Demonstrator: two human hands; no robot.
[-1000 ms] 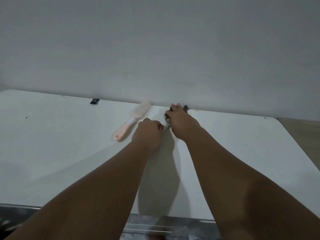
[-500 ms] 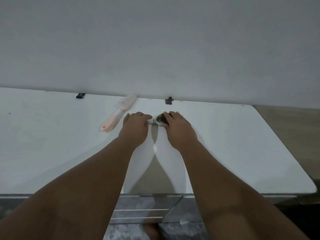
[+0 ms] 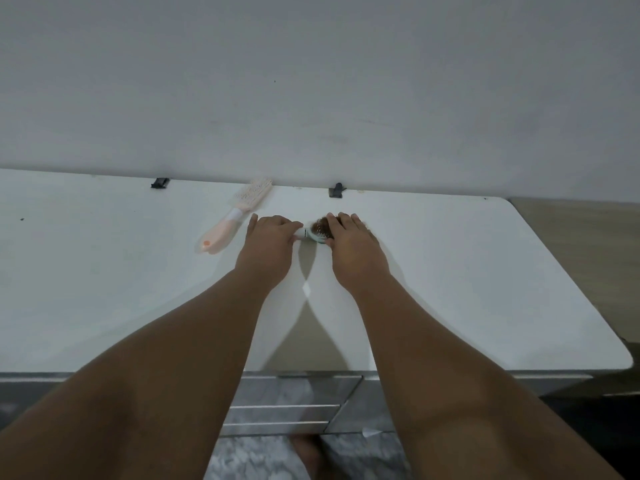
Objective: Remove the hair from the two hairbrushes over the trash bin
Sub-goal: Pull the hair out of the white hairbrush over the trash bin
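On table (image 3: 450, 271), both-hand-held hairbrush (image 3: 317, 233).

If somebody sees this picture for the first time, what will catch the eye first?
Two bare arms reach across the white table to a green hairbrush full of brown hair, the left hand on its handle, the right hand over its head. A pink hairbrush lies left of them, near the wall.

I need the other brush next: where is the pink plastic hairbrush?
In the head view, the pink plastic hairbrush lies on the white table, just left of the left hand, bristle end near the wall.
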